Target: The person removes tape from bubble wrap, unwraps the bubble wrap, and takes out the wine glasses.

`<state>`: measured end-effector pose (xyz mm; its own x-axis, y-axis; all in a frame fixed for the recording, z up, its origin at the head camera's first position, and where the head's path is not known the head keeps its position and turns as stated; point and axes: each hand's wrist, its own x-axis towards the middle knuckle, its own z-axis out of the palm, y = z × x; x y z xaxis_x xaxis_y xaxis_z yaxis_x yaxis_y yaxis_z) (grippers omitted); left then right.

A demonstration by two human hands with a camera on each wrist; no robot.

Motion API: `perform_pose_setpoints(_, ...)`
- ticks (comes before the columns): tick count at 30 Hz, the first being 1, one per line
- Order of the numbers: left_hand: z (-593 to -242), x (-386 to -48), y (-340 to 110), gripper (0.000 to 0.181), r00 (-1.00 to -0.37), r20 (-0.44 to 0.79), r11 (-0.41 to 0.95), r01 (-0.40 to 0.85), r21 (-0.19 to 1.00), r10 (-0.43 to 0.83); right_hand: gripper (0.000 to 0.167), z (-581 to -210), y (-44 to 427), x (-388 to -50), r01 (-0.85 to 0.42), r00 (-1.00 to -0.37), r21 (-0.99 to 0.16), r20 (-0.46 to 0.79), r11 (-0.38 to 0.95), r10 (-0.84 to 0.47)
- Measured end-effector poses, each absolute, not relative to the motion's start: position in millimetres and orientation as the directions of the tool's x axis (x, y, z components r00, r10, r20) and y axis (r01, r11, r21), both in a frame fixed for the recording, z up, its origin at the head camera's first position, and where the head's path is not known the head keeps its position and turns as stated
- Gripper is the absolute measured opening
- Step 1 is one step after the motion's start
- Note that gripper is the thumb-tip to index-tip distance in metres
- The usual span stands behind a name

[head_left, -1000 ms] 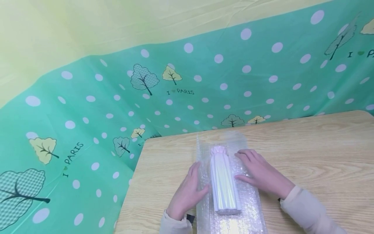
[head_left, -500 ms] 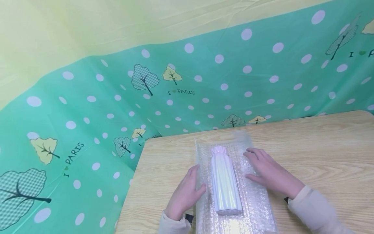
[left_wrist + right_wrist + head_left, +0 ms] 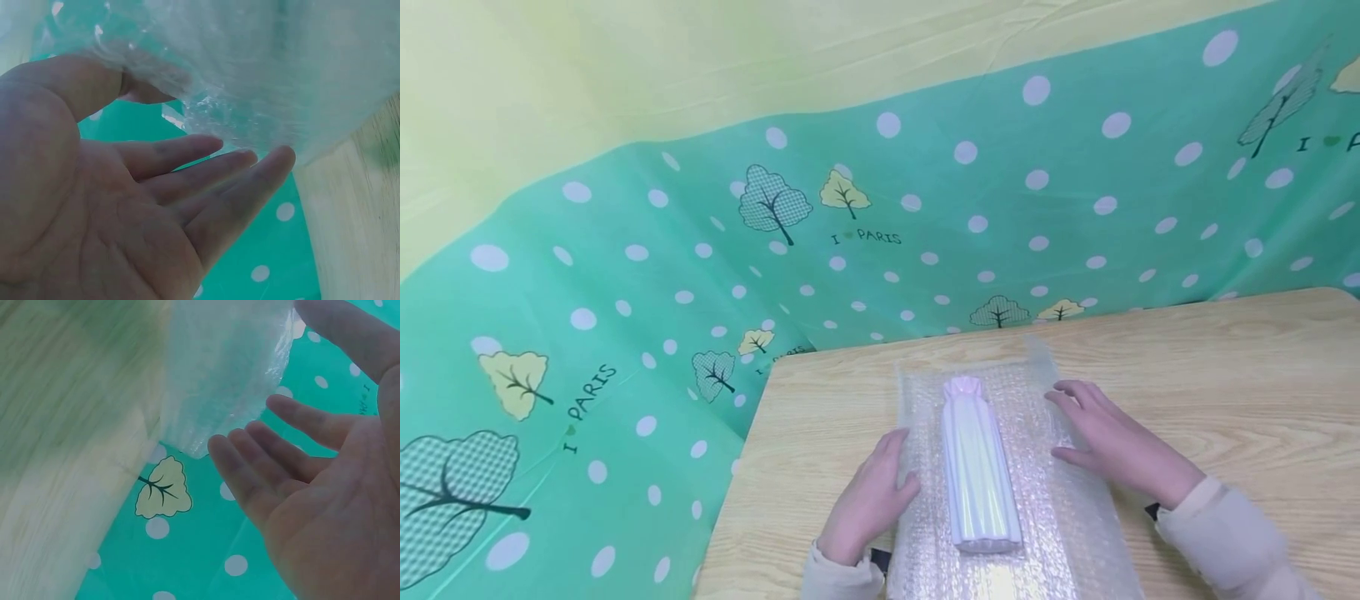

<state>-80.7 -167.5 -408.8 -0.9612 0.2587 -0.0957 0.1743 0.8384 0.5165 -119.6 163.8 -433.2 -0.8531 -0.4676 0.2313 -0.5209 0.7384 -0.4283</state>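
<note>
A pearly white fluted vase [image 3: 977, 467] with a gathered neck lies on its side, neck away from me, on a sheet of bubble wrap [image 3: 1037, 533]. At the sheet's left edge is my left hand [image 3: 868, 500], its fingers fairly straight; in the left wrist view the thumb overlaps the wrap and the fingertips [image 3: 284, 156] meet its edge. My right hand [image 3: 1120, 442] lies along the right edge with fingers extended and thumb apart. Its fingertips [image 3: 219, 445] are close to the wrap's border in the right wrist view; firm contact is hard to tell.
Under the wrap is a light wood-grain table [image 3: 1240, 392]. A green polka-dot cloth [image 3: 970, 192] with tree prints hangs behind the table and down its left side.
The bubble wrap has spread wider, its sides lying flatter. My right hand has moved to the right and my left hand slightly left. The vase stays nearly in place.
</note>
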Motion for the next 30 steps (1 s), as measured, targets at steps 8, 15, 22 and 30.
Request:
perform_pose_setpoints(8,-409,-81,-171,0.059,-0.958,-0.104,0.839,0.177,0.515,0.266,0.069,-436,169,-119,-0.521,-0.852,-0.431,0.215,0.737,-0.477)
perform_pose_setpoints(15,-411,-83,-176,0.055,-0.955,-0.086,0.839,0.205,0.505,0.284,0.069,-435,176,-119,-0.491,-0.868,-0.459,0.184,0.74,-0.461)
perform_pose_setpoints(22,-410,-83,-179,0.053,-0.956,-0.068,0.856,0.223,0.466,0.286,0.069,-431,182,-120,-0.468,-0.875,-0.508,0.152,0.724,-0.459)
perform_pose_setpoints(30,-409,-83,-184,0.053,-0.962,-0.103,0.868,0.18,0.462,0.254,0.067,-427,184,-121,-0.473,-0.871,-0.507,0.146,0.721,-0.469)
